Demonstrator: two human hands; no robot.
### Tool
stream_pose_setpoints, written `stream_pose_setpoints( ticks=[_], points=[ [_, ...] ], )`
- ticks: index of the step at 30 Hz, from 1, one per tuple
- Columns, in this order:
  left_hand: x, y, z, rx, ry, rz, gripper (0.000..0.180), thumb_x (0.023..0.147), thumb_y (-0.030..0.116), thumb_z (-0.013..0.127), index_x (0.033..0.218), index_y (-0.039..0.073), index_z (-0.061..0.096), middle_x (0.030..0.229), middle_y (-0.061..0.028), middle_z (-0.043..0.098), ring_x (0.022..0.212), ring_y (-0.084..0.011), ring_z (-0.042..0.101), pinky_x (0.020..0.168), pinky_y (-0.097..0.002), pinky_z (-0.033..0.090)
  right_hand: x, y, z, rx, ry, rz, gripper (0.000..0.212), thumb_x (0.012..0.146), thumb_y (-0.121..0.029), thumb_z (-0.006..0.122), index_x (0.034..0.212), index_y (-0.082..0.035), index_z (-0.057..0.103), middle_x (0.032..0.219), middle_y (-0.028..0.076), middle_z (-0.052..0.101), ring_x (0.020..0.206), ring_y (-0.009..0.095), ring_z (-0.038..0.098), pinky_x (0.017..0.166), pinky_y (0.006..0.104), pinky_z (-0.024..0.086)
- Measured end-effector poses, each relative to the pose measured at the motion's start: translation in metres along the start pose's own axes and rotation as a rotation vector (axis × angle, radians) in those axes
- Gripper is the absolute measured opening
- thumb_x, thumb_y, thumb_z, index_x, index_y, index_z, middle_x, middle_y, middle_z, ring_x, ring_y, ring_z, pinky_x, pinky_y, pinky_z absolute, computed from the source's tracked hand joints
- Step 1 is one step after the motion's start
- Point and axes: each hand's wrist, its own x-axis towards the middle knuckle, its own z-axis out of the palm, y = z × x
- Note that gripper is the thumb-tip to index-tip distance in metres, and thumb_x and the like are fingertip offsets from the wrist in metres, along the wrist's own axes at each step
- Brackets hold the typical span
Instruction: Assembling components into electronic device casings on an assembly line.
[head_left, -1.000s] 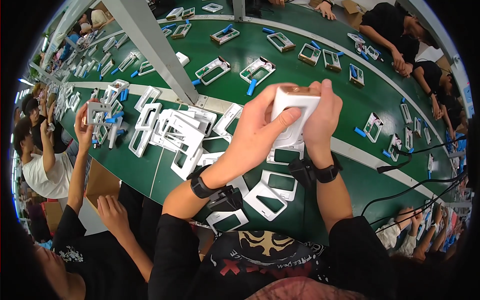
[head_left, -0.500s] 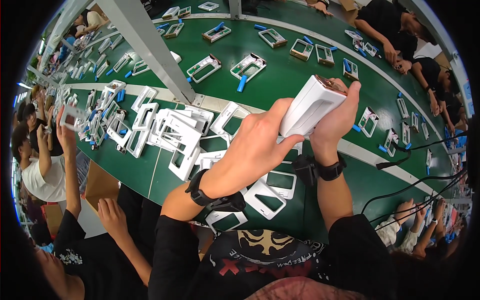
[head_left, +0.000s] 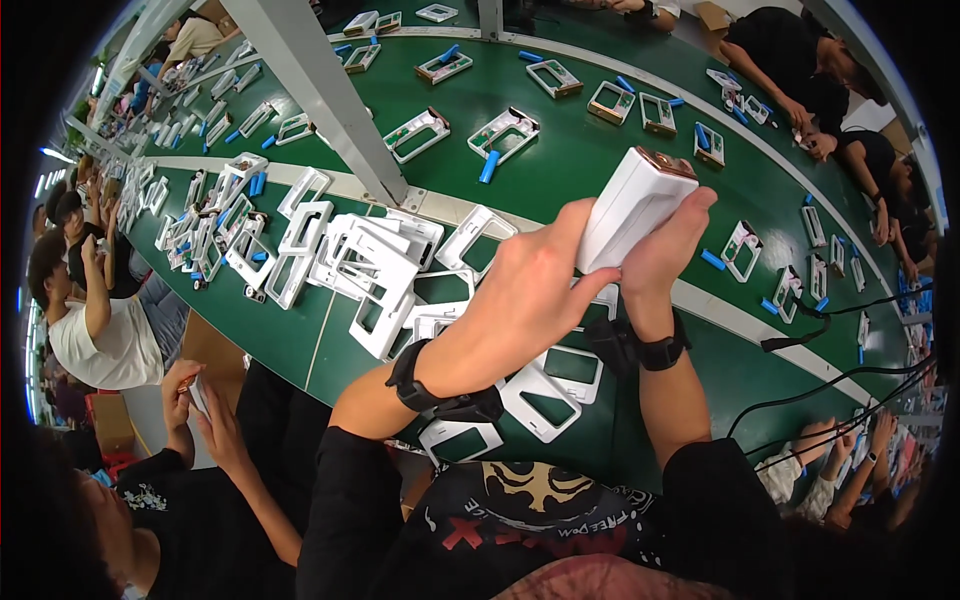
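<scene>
Above the green workbench I hold up a white rectangular plastic housing with a copper-coloured end piece at its top and a long opening in its face. My left hand grips its left side, thumb across the lower end. Against its right side my right hand is pressed, its fingers mostly hidden behind the housing. Beneath and left of my left forearm lies a heap of white plastic frames. One loose white frame rests just below my left wrist.
A grey metal post rises from the bench at left. Part-assembled frames with blue cylinders lie along the green belt. Black cables hang at right. Beside me at left, a co-worker's hands hold a similar piece.
The housing has tilted slightly more upright in my hands. The co-worker at left has lowered a piece from above the bench and now holds it in both hands.
</scene>
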Motion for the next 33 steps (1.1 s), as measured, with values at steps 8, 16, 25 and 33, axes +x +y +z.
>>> stream_pose_setpoints(
  ticks=[8, 16, 25, 33],
  points=[
    [-0.004, 0.012, -0.016, 0.198, -0.053, -0.003, 0.038, 0.079, 0.008, 0.075, 0.110, -0.005, 0.057, 0.078, -0.0201, 0.066, 0.073, -0.0348, 0.068, 0.063, -0.0374, 0.052, 0.002, 0.005, -0.006, 0.057, -0.129, 0.000, 0.075, 0.100, -0.061, 0.014, 0.116, -0.001, 0.057, 0.107, 0.007, 0.062, 0.096, 0.016, 0.057, 0.086, 0.0292, 0.044],
    [0.007, -0.005, -0.017, -0.140, -0.022, -0.158, 0.035, 0.079, 0.003, 0.075, 0.110, -0.004, 0.062, 0.093, -0.0160, 0.072, 0.088, -0.0239, 0.072, 0.077, -0.0314, 0.057, 0.001, 0.003, 0.000, 0.055, -0.062, 0.020, 0.089, 0.094, -0.072, 0.009, 0.121, 0.001, 0.053, 0.113, 0.009, 0.060, 0.104, 0.017, 0.055, 0.094, 0.0301, 0.041],
    [0.009, -0.006, -0.005, -0.175, 0.051, -0.092, 0.037, 0.078, 0.002, 0.076, 0.111, -0.005, 0.062, 0.098, -0.0145, 0.072, 0.094, -0.0243, 0.071, 0.083, -0.0323, 0.058, 0.001, 0.015, -0.010, 0.047, -0.132, 0.081, 0.088, 0.095, -0.071, 0.011, 0.123, 0.001, 0.051, 0.118, 0.011, 0.060, 0.107, 0.019, 0.057, 0.092, 0.0311, 0.044],
    [0.010, -0.019, 0.000, 0.023, 0.014, -0.049, 0.032, 0.081, 0.013, 0.073, 0.105, -0.005, 0.061, 0.084, -0.0229, 0.069, 0.076, -0.0364, 0.068, 0.062, -0.0360, 0.054, 0.010, 0.028, 0.001, -0.039, -0.053, 0.057, 0.077, 0.099, -0.061, 0.016, 0.098, 0.003, 0.058, 0.082, 0.011, 0.061, 0.071, 0.019, 0.060, 0.063, 0.0315, 0.046]
  ],
)
